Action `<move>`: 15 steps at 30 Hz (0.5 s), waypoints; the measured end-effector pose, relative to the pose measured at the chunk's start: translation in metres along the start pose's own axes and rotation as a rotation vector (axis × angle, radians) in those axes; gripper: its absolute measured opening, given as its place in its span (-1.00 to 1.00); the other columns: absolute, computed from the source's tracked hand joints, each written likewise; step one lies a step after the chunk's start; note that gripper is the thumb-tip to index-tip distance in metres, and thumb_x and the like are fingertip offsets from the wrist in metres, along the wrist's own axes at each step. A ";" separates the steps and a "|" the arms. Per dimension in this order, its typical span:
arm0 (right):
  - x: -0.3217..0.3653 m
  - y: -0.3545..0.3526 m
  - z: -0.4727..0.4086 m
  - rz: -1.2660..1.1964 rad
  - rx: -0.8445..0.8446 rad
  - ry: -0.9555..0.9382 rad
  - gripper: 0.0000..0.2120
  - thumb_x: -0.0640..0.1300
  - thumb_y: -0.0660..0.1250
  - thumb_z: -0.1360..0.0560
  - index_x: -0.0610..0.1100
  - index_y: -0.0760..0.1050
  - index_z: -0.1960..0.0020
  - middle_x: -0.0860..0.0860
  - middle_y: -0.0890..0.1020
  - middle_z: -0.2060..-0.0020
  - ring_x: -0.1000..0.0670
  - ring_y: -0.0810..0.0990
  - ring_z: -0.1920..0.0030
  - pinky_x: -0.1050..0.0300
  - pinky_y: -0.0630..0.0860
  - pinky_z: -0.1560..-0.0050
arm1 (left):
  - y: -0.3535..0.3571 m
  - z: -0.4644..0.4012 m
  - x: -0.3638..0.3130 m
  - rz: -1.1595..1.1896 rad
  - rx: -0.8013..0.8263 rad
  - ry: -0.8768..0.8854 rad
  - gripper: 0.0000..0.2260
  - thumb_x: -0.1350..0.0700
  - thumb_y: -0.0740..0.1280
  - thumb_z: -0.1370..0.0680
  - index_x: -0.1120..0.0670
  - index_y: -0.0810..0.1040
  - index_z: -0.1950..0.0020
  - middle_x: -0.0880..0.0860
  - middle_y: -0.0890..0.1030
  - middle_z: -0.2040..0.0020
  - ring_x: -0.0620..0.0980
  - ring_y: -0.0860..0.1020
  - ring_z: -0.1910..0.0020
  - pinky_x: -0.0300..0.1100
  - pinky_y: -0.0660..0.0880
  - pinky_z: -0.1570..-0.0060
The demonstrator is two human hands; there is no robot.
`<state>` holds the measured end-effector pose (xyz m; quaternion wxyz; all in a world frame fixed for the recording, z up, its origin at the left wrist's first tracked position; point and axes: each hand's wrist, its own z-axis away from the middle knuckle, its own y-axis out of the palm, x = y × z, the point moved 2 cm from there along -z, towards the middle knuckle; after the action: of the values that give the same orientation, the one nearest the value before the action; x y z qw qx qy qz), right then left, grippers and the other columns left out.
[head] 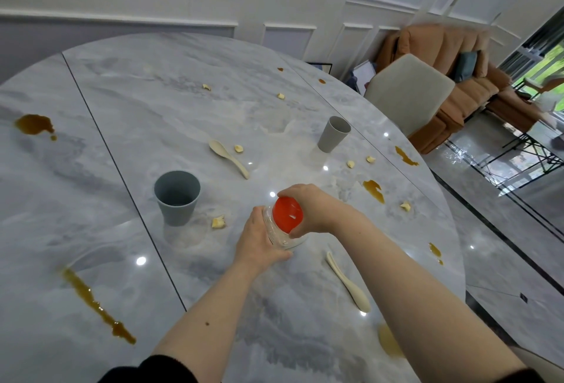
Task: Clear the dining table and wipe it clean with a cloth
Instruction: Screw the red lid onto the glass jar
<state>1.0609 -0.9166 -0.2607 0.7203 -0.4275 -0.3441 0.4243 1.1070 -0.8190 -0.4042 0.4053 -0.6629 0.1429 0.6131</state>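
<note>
Marble-grey and glossy, the dining table (213, 83) under me is streaked with brown spills (97, 303) and scattered crumbs. At its near middle my right hand (314, 208) curls its fingers over the red lid (287, 214) of a clear jar (279, 236), while my left hand (259, 239) wraps the jar's glass side to steady it on the table. I judge the lid may turn suddenly or the smooth glass slip in my palm, and the jar would tip onto the slick surface. Just beside my left wrist stands the blue-grey cup (177, 196), near enough to knock over with an elbow. Further out, 2 cream spoons (229, 154) and the pale grey cup (333, 134) wait to be cleared, and dragging anything through the sticky spills would smear them wider before any cloth appears.
</note>
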 end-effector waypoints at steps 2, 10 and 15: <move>0.000 0.001 -0.001 0.008 0.001 0.023 -0.23 -0.01 0.52 -0.29 -0.04 0.28 -0.42 -0.02 0.44 -0.27 -0.05 0.39 -0.29 0.04 0.47 -0.21 | 0.000 0.000 0.000 0.005 0.004 0.004 -0.21 -0.12 0.54 0.01 -0.08 0.23 -0.10 -0.10 0.45 -0.06 -0.06 0.49 -0.04 -0.02 0.54 0.05; 0.001 0.006 -0.001 -0.033 -0.068 0.120 -0.39 0.11 0.47 -0.31 -0.08 0.40 -0.27 -0.02 0.51 -0.10 -0.04 0.49 -0.11 0.11 0.52 0.01 | 0.001 -0.002 0.000 -0.033 0.012 0.004 -0.19 -0.11 0.58 -0.01 -0.08 0.21 -0.11 -0.10 0.43 -0.07 -0.06 0.47 -0.05 -0.08 0.54 0.04; 0.002 0.015 0.000 -0.046 -0.106 0.178 -0.33 0.18 0.44 -0.33 -0.10 0.34 -0.31 -0.04 0.47 -0.15 -0.06 0.46 -0.13 0.08 0.52 -0.06 | 0.000 -0.002 -0.001 -0.047 0.027 0.019 -0.20 -0.08 0.58 -0.03 -0.05 0.23 -0.12 -0.10 0.41 -0.07 -0.05 0.47 -0.06 -0.11 0.52 0.04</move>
<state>1.0569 -0.9110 -0.2742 0.7340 -0.4930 -0.3102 0.3494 1.1084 -0.8208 -0.4038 0.4271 -0.6665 0.1392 0.5950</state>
